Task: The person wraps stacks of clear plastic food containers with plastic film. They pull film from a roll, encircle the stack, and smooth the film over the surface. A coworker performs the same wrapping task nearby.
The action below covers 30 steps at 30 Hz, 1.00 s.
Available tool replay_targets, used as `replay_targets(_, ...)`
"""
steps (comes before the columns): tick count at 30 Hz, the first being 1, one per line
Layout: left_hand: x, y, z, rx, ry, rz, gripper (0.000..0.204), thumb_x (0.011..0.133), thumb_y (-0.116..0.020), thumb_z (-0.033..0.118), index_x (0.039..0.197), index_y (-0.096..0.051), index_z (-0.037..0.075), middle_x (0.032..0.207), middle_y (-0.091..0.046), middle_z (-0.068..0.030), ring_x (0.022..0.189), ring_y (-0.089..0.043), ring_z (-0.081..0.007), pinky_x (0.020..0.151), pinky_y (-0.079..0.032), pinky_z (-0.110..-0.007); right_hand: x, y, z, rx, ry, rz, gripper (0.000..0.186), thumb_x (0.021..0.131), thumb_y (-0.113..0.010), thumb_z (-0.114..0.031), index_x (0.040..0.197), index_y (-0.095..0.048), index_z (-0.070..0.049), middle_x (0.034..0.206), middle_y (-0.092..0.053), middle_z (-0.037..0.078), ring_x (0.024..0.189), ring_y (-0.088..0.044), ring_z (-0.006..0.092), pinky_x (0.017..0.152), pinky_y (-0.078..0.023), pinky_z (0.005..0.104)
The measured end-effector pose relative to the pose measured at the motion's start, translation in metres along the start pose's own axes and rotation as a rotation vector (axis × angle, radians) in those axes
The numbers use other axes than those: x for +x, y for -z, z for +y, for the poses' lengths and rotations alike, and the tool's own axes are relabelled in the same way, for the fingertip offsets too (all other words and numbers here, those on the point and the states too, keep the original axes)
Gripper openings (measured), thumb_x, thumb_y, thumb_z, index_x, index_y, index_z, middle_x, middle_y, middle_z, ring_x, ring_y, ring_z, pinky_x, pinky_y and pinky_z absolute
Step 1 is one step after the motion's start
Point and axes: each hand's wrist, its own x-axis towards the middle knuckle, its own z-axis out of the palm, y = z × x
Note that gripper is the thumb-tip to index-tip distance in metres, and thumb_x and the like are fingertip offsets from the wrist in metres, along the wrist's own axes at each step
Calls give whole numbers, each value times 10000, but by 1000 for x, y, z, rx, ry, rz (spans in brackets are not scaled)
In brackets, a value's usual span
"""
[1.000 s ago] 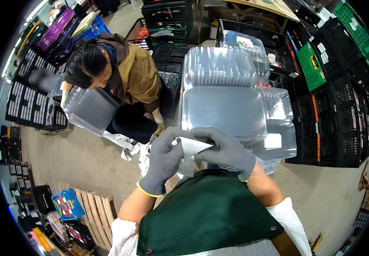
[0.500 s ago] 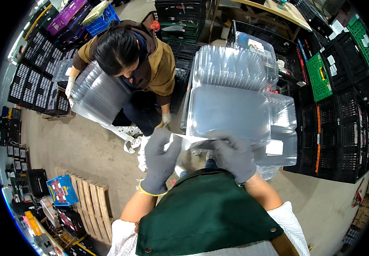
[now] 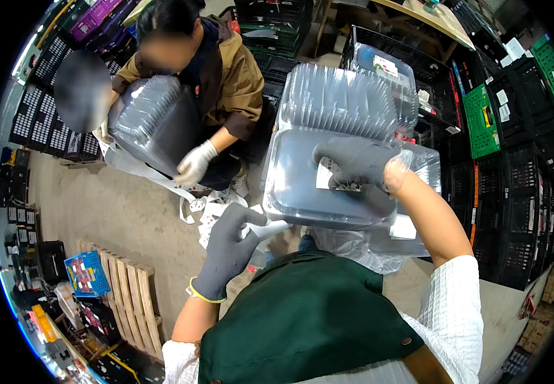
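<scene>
Pinched in my grey-gloved left hand (image 3: 229, 246) is a strip of white label backing paper (image 3: 272, 229), its free end pointing right. My right hand (image 3: 353, 161), gloved in grey too, is stretched over the top of the near stack of clear plastic trays (image 3: 293, 192). Beneath its fingers a white printed label (image 3: 325, 174) lies against the top tray, partly covered by the hand. A second stack of clear ribbed trays (image 3: 337, 93) stands just behind.
A co-worker (image 3: 235, 77) with white gloves sits at the left, holding clear trays (image 3: 149, 121). Backing strips (image 3: 209, 214) litter the floor. Black crates (image 3: 501, 205) rise at the right, and a wooden pallet (image 3: 129, 288) stands lower left.
My hands have parted: the right has moved up and right onto the tray stack with a label, while the left keeps the backing strip lower down. The co-worker's near hand has lifted.
</scene>
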Motion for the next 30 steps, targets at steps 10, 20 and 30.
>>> replay_targets(10,3,-7,15,-61,-21,-136,170,689,-583,-52,833,-552,32,907,-630,-107,786,-613,-205,725,-484,-301,-132,-78,34,254,-552,609,195,852,-571,-114,1038,-574,-55,883,-638,127,775,-630,240,690,-493,340)
replay_targets(20,20,-45,31,-161,-77,-449,234,756,-547,-38,960,-633,38,895,-625,-80,824,-593,-178,733,-465,-290,-148,-103,19,1057,-642,857,217,858,-540,-69,1034,-583,50,851,-634,85,739,-604,111,666,-502,236)
replay_targets(30,14,-61,21,-92,-126,-459,138,781,-659,120,873,-614,27,851,-610,-89,732,-590,-265,658,-462,-345,-144,-103,19,1157,-705,936,209,867,-538,-89,1032,-578,33,850,-626,83,712,-600,121,614,-501,241)
